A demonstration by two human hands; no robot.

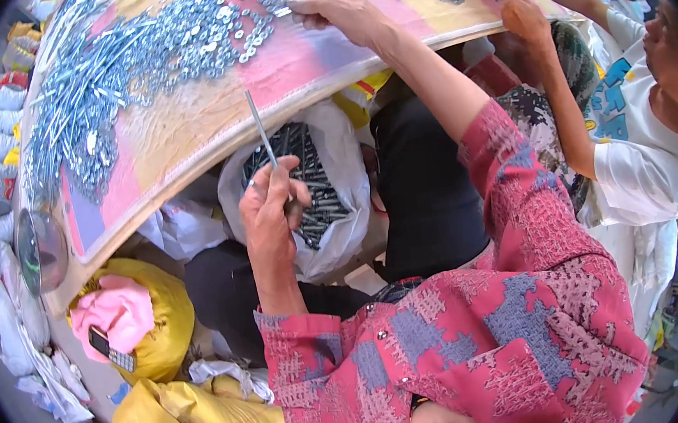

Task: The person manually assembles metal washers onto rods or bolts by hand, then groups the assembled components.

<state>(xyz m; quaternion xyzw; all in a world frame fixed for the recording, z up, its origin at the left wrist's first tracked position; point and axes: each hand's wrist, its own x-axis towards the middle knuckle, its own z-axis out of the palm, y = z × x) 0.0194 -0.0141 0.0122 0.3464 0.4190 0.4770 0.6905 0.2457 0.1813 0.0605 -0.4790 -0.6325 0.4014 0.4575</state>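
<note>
A slim metal rod [259, 127] is held by its near end in the left hand [268, 204], pinched between thumb and fingers, before an open white bag [350, 140]. It is judged light, stiff, slightly slippery; best gripped mid-shaft. Its long axis is directed away from the body, tipped left, toward the worktop [174, 138]. Over that, the right hand's [341, 13] fingers are bunched; any pinched item cannot be told.

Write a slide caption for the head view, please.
Left hand holding a metal rod, right hand over a table strewn with metal parts.
</note>
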